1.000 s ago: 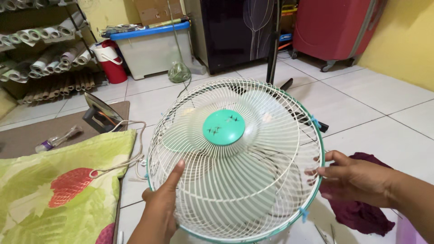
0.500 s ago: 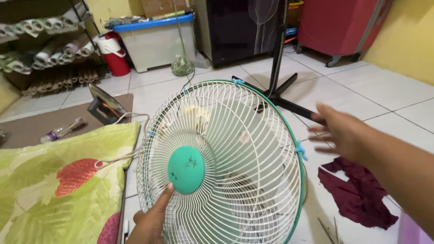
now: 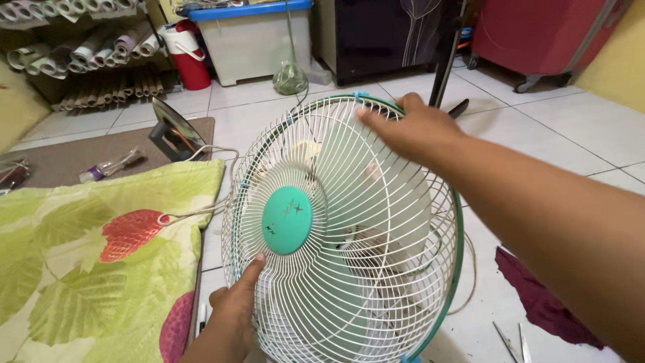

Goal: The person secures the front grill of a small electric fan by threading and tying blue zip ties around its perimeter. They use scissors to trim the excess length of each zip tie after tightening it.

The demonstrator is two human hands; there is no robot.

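While the right hand (image 3: 413, 128) is clamping the fan grille (image 3: 342, 228) rim and the left hand (image 3: 232, 312) is pressing it open-palmed, the grille is risking a sideways slip

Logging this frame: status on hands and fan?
Left hand on fan grille bottom. Right hand gripping top rim. Power cord trails left over the cloth.

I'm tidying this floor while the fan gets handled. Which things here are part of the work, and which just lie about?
In hand:
white wire fan guard with teal centre cap
left hand, on its lower edge
right hand, on its top rim

Lying about:
clothes iron
strawberry-print cloth
dark red rag
clear storage box with blue lid
red bucket
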